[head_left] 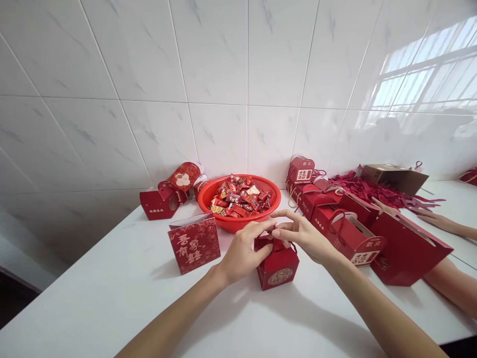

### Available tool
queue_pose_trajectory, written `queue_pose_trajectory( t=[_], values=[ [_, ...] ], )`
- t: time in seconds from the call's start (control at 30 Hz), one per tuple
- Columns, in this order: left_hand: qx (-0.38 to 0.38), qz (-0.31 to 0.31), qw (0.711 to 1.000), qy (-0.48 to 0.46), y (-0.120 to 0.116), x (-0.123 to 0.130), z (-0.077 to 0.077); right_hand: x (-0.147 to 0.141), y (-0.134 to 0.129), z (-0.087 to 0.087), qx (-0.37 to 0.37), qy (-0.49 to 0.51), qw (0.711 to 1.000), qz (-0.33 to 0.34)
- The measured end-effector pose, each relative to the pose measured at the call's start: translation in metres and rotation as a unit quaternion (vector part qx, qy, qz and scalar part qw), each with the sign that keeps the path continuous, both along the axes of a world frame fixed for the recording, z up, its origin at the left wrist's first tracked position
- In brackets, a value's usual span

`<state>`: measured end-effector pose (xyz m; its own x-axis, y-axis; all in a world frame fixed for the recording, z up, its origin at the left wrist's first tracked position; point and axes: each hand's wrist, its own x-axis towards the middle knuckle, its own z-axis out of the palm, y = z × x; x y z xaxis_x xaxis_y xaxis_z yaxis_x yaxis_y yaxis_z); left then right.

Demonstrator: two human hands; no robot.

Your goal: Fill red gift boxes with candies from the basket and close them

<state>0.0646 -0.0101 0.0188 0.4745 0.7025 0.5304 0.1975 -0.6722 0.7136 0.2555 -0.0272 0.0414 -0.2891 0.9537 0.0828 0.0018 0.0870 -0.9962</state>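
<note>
A small red box (279,271) with a round gold emblem stands on the white table, its top partly hidden by my fingers. My left hand (244,251) is at the box's upper left, its fingers closed round the top part. From the right, my right hand (300,234) reaches over the top with bent fingers, its thumb and fingertips close together near the box's cord; what they pinch is too small to make out. Just behind the box stands a red plastic basket (227,224) of wrapped candies (242,198).
An upright red card bag (196,243) with gold writing stands left on the table (122,283). Red boxes (158,205) are at the back left. More boxes (352,238), ribbons (376,191) and an open carton (395,176) lie right, where another person's hands (439,221) reach in.
</note>
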Motion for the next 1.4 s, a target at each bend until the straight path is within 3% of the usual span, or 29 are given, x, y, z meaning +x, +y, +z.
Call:
queue_pose_trajectory(
  t=[0.17, 0.37, 0.53, 0.67, 0.87, 1.0, 1.2, 1.4],
  values=[
    [0.033, -0.002, 0.999, 0.012, -0.002, 0.002, -0.002, -0.013, -0.005, -0.004, 0.014, 0.023, 0.998, -0.054],
    [0.013, 0.065, 0.998, 0.016, -0.004, 0.004, -0.008, -0.014, -0.006, -0.004, 0.037, 0.084, 0.986, -0.140],
    [-0.054, 0.059, 0.993, 0.084, -0.004, 0.008, -0.018, -0.014, -0.009, -0.001, 0.025, 0.122, 0.985, -0.118],
    [-0.044, 0.053, 0.993, 0.096, -0.002, 0.010, -0.023, -0.015, -0.009, 0.000, 0.038, 0.120, 0.985, -0.114],
    [-0.029, 0.065, 0.997, -0.008, 0.001, 0.009, -0.034, -0.006, 0.006, 0.009, 0.083, 0.120, 0.978, -0.149],
    [-0.030, 0.056, 0.996, -0.067, 0.001, 0.007, -0.047, 0.019, 0.032, 0.033, 0.159, 0.132, 0.953, -0.222],
    [-0.126, -0.011, 0.992, -0.001, 0.000, 0.016, -0.082, 0.071, 0.109, 0.079, 0.237, 0.080, 0.909, -0.333],
    [-0.105, -0.073, 0.991, 0.043, -0.003, 0.019, -0.097, 0.105, 0.183, 0.096, 0.256, -0.058, 0.845, -0.465]
  ],
)
